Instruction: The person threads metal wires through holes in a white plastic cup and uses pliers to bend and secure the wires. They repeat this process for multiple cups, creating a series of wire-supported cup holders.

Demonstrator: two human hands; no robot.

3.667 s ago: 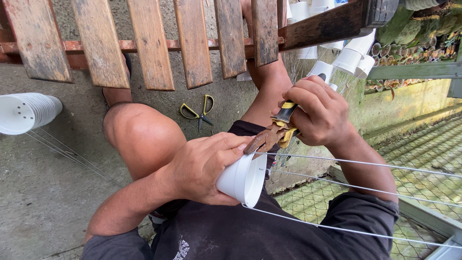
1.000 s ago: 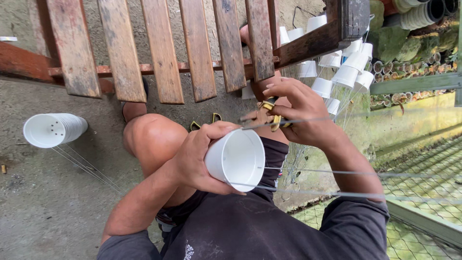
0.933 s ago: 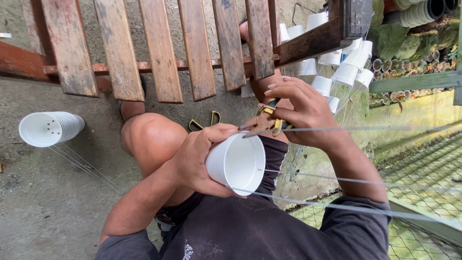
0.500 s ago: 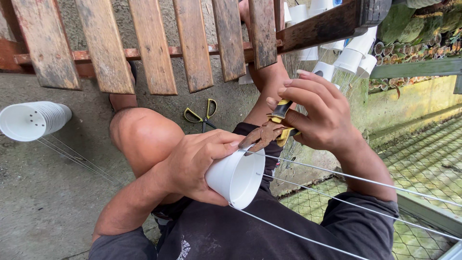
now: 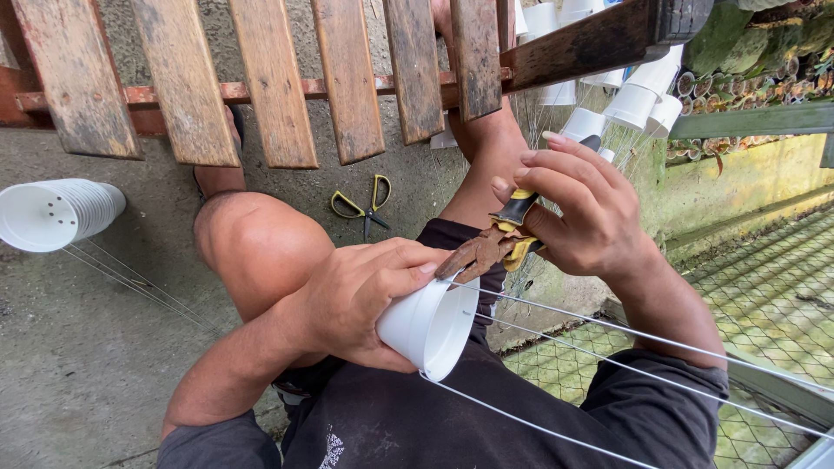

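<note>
Lying at far left on the grey concrete floor [image 5: 104, 365]: a nested stack of white perforated plastic pots [image 5: 54, 213], on its side, with thin wires trailing from beneath it. Standing above: a slatted wooden bench of weathered planks [image 5: 269, 78]. Resting on the concrete beyond the bent knee: a pair of yellow-handled scissors [image 5: 365, 201], well apart from both hands. Wrapping closed around the wall of a single white plastic pot [image 5: 430, 326], mouth tilted down and right, just in front of the lap: the left hand [image 5: 360, 300], thumb lying along the rim. Gripping rusty pliers with yellow-and-black handles [image 5: 491, 247]: the right hand [image 5: 582, 213], fingers curled shut about the handles, nose of the tool touching the pot's rim by the left thumb. Running from the rim toward lower right: three thin grey hanger wires [image 5: 625, 369], taut across the dark shirt. Hanging at upper right behind the bench: more white plastic pots [image 5: 638, 91] on wires. Spreading below right: green wire mesh [image 5: 764, 304]. For a sound result, judged from this position: keeping the pot braced firmly against twisting, holding the thumb clear of the pliers' nose, seating the tool squarely on the wire at the rim, and squeezing steadily rather than jerking, thereby avoiding cracking the thin plastic.
</note>
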